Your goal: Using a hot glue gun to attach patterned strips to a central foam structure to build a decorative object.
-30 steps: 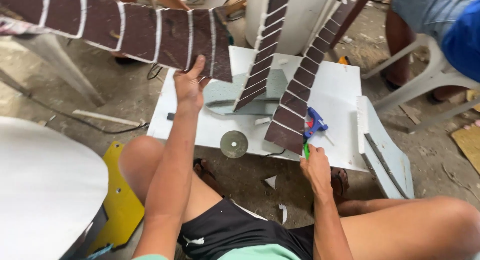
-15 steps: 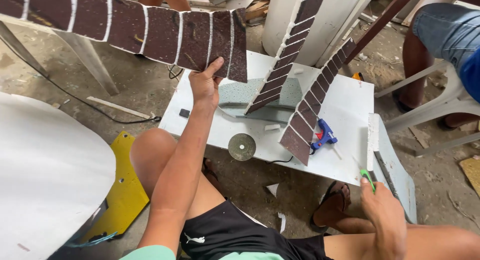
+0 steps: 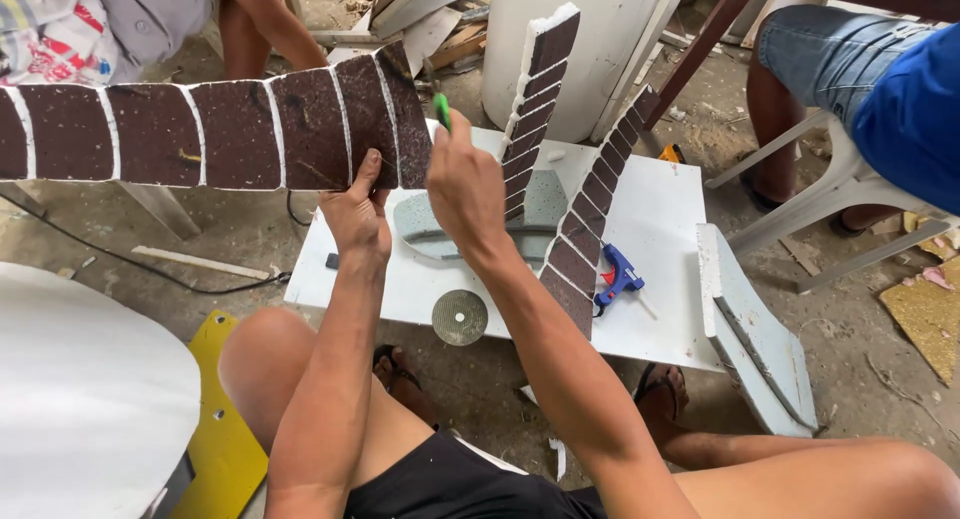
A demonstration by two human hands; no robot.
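My left hand (image 3: pixel 357 216) grips the lower right end of a long curved strip (image 3: pixel 210 129) faced with dark brown brick-like tiles and white joints, held up in the air. My right hand (image 3: pixel 465 184) is closed around a small green tool (image 3: pixel 441 110), its tip at the strip's right edge. Two more brick-faced strips (image 3: pixel 540 99) (image 3: pixel 590 219) stand leaning on a white board (image 3: pixel 660 209) below my hands. A blue glue gun (image 3: pixel 618 275) lies on that board.
A round grey disc (image 3: pixel 460 317) sits at the board's near edge. A white foam piece (image 3: pixel 750 329) lies right of it. A person in blue sits on a white chair (image 3: pixel 850 179) at right; another person sits at top left. A white round panel (image 3: pixel 80 399) and yellow plate (image 3: pixel 225 439) lie left.
My right hand has risen from low at the right, by the white foam piece, up to the strip's right end with the green tool. My left hand stays on the strip.
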